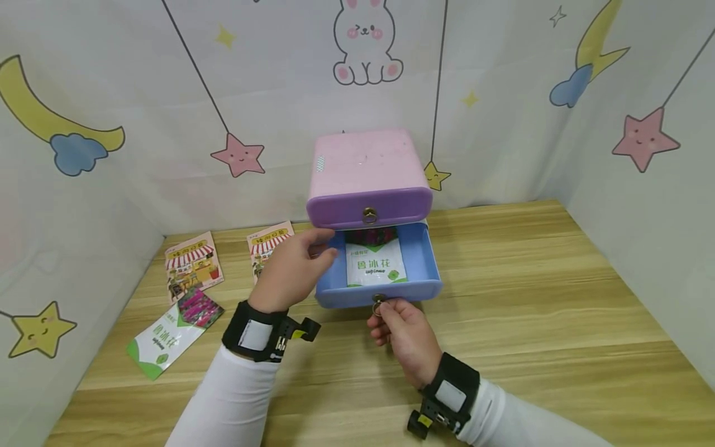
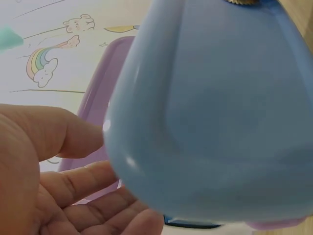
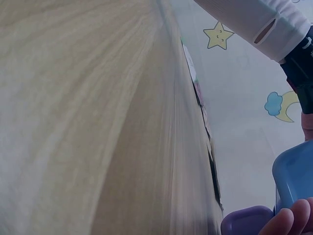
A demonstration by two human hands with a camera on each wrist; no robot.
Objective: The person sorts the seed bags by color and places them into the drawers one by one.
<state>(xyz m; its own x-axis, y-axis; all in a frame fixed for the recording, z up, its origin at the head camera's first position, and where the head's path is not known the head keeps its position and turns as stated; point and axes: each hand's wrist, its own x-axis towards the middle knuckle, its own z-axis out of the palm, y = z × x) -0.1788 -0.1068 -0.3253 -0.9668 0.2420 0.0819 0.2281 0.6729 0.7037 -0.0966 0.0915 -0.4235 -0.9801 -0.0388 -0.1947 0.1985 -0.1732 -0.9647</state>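
Observation:
A small pink drawer box [image 1: 363, 158] stands against the back wall, its blue lower drawer [image 1: 301, 297] pulled out toward me. My right hand [image 1: 412, 338] pinches the brass ring pull [image 1: 377, 308] on that drawer's front. Inside lies a white and green seed packet [image 1: 374, 262] with a dark pink flower picture, its far end under the box. My left hand [image 1: 293, 267] is at the drawer's left side, fingers loosely bent and holding nothing. In the left wrist view, its fingers [image 2: 73, 183] reach beside the blue front; whether they touch it I cannot tell.
Above the pulled-out drawer, the purple upper drawer [image 1: 335, 213] is closed. Left on the wooden table [image 1: 530, 310] lie a pink shop-print packet [image 1: 193, 264], another such packet [image 1: 270, 239] partly behind my left hand, and a second seed packet [image 1: 173, 335]. Printed cloth walls surround the table.

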